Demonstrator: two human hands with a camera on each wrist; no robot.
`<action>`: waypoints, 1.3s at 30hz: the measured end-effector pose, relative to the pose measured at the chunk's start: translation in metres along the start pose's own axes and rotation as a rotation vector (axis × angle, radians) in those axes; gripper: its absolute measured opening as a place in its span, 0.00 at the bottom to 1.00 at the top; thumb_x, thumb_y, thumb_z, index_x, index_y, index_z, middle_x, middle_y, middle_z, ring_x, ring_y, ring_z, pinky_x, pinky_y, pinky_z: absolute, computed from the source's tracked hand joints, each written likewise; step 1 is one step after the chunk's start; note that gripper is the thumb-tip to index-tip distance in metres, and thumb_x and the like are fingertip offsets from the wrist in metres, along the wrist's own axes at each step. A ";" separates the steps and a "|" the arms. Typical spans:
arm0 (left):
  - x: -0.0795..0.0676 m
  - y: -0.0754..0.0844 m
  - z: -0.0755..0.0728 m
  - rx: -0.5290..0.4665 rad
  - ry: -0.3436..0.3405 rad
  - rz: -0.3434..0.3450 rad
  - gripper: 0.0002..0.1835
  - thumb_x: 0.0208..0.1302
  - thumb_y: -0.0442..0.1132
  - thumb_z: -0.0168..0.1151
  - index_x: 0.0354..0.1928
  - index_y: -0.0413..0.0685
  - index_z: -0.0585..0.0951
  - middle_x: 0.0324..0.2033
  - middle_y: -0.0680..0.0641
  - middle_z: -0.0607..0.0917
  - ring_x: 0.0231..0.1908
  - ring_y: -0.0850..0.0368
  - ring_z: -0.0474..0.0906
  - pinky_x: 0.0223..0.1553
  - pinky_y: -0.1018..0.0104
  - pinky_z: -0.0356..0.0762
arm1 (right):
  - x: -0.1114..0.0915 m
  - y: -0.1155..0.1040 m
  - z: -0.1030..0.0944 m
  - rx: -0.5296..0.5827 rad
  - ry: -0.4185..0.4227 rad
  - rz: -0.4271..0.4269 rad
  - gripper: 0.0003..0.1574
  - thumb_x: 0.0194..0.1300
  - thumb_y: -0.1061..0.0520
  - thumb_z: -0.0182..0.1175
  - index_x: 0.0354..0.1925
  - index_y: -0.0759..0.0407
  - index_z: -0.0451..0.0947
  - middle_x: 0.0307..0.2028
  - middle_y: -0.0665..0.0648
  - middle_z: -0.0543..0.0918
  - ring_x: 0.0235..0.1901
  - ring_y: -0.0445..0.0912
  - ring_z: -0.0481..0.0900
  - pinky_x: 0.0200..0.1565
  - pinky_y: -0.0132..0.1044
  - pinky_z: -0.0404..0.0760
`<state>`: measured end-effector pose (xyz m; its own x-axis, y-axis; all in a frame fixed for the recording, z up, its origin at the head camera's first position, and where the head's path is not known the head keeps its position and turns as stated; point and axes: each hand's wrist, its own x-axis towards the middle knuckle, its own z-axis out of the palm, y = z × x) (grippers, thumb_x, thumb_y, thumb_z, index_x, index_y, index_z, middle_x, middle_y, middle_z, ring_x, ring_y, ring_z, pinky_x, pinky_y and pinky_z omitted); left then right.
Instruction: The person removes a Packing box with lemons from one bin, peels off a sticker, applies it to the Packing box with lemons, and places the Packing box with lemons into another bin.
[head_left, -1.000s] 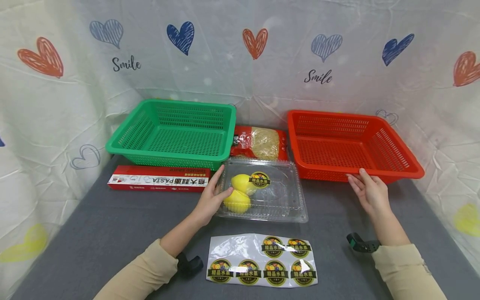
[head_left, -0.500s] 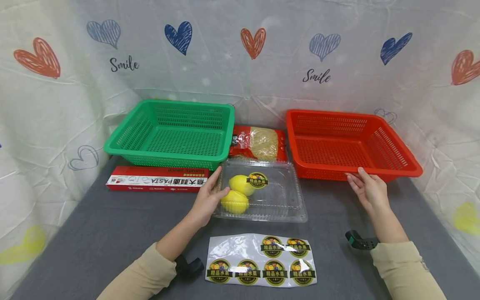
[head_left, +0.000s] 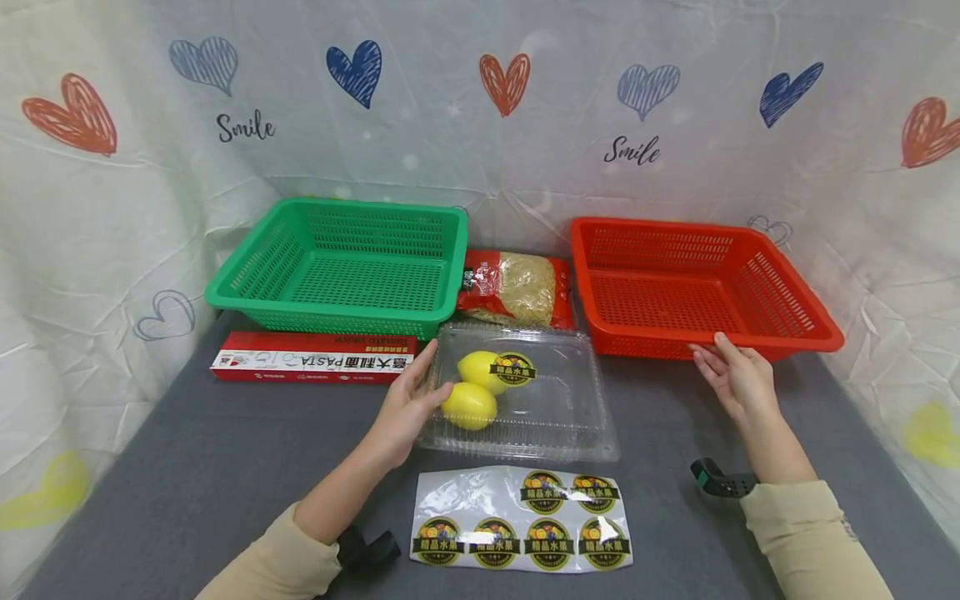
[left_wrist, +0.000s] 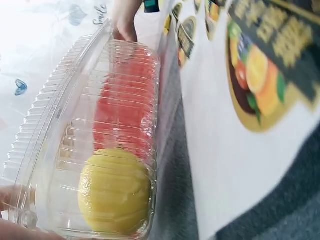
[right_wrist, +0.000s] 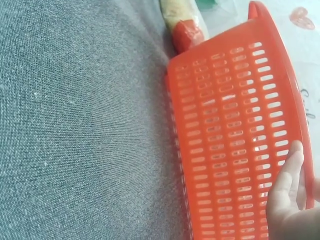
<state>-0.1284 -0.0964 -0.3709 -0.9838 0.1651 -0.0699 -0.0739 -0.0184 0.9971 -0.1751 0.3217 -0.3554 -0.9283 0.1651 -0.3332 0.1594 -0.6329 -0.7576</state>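
In the head view, a clear plastic clamshell box (head_left: 562,392) lies in the middle with two lemons (head_left: 469,408) on its left side. A round black-and-gold fruit label (head_left: 512,370) is on its lid. My left hand (head_left: 397,417) grips the box's left edge, thumb over the lid and the other fingers along the side. The left wrist view shows one lemon (left_wrist: 115,192) through the ridged wall. My right hand (head_left: 742,387) pinches the front rim of a red plastic basket (head_left: 645,337), thumb on top; some fingertips lie below the rim in the right wrist view.
A sheet of fruit labels (head_left: 521,533) lies in front of the box. Behind it is a red bag of noodles (head_left: 525,287), between the red basket and a green basket (head_left: 337,321). A red pasta box (head_left: 315,358) lies before the green basket. A printed curtain hangs behind.
The clamshell box has come slightly toward me, its front edge now closer to the label sheet. My left hand has moved back with it. My right hand stays on the red basket's rim.
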 end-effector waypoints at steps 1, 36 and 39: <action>-0.002 0.001 0.000 0.000 -0.002 -0.001 0.36 0.64 0.31 0.52 0.71 0.51 0.50 0.70 0.48 0.46 0.68 0.47 0.40 0.62 0.48 0.54 | 0.000 0.000 0.000 0.000 -0.001 0.001 0.27 0.56 0.59 0.63 0.44 0.56 0.55 0.32 0.55 0.78 0.31 0.48 0.83 0.39 0.37 0.80; -0.003 0.077 0.028 -0.023 -0.085 0.173 0.33 0.65 0.31 0.51 0.70 0.48 0.52 0.69 0.51 0.50 0.68 0.56 0.41 0.62 0.54 0.56 | -0.001 0.001 -0.002 -0.009 -0.017 -0.005 0.29 0.54 0.57 0.64 0.46 0.56 0.57 0.30 0.56 0.83 0.30 0.48 0.84 0.37 0.36 0.81; 0.007 0.081 0.034 -0.026 -0.074 0.183 0.33 0.65 0.31 0.51 0.70 0.47 0.53 0.69 0.52 0.51 0.68 0.57 0.43 0.63 0.56 0.55 | -0.001 0.001 -0.003 -0.003 -0.021 -0.004 0.28 0.55 0.57 0.64 0.46 0.56 0.57 0.30 0.56 0.83 0.30 0.48 0.84 0.36 0.36 0.81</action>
<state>-0.1356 -0.0630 -0.2892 -0.9665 0.2289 0.1158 0.1000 -0.0798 0.9918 -0.1734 0.3228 -0.3578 -0.9359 0.1518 -0.3179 0.1561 -0.6301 -0.7606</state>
